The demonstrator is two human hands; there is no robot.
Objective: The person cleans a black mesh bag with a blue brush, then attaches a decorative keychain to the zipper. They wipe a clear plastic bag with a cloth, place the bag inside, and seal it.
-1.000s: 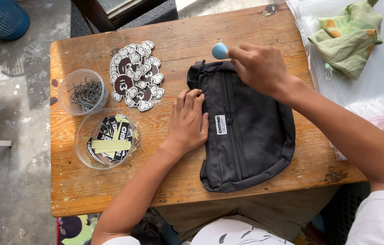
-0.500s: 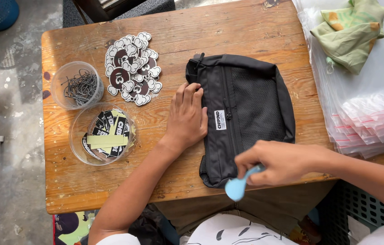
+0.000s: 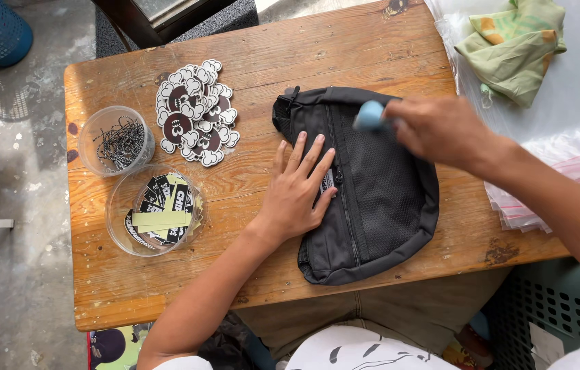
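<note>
While the left hand lay flat with fingers spread on the black waist bag, the right hand had its grip closed on a small light-blue tool, whose rounded end stuck out just left of the fingers, over the bag's top edge. Under both hands the bag lay on the wooden bench. Left of the flat hand sat a tub of tags, a cup of ball chains and piled stickers; right of the grip, clear zip bags
</note>
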